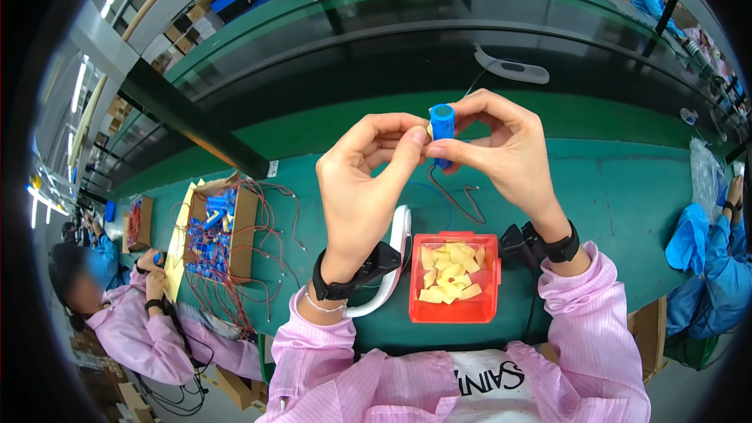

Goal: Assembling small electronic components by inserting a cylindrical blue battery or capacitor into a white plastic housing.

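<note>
Far left: by a co-worker in a pink sleeve (149, 345), a small blue object is held.
Open carton (244, 239): it is filled with blue wired cylinders (213, 227); red wires (223, 295) are spilled over its edge in a tangle. If one cylinder were pulled quickly, others could be dragged out with it.
Left hand (362, 168): the thumb and fingers are brought narrowly together, and a small yellow piece (429, 133) seems to be pinched there, against the cylinder's side. It could be placed crookedly, because it is partly covered by the fingertips.
Blue cylinder (442, 129): it is held nearly upright between both hands, above the green table (580, 188). Its lead (454, 201) hangs below and could be strained if caught.
Red tray (454, 316): loose yellow pieces (449, 272) are contained; they could be scattered by a lowered wrist.
Right hand (513, 149): the cylinder is gripped by thumb and fingers; with a loose grip, it could be turned.
</note>
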{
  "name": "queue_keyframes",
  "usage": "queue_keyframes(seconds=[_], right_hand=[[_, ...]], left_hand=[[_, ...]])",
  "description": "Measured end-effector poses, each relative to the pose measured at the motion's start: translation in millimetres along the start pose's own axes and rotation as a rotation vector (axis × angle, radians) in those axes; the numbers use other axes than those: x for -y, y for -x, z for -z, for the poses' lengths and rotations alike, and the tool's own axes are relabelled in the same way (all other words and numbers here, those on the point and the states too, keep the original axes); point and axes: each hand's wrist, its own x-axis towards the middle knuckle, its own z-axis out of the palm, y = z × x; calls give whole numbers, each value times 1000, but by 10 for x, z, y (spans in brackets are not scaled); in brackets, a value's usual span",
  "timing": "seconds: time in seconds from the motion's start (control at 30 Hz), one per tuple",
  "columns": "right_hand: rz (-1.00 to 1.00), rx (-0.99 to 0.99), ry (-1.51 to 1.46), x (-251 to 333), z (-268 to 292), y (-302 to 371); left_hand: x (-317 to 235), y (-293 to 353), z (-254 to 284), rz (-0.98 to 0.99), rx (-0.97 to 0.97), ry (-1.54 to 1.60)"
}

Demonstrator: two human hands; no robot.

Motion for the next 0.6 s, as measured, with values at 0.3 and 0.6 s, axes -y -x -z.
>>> queue_keyframes(seconds=[0.3, 0.6], right_hand=[[67, 20, 15, -49, -61, 0], [-329, 303, -312, 2, 116, -37]], left_hand=[[3, -9, 26, 1, -28, 80], [78, -94, 222, 129, 136, 264]])
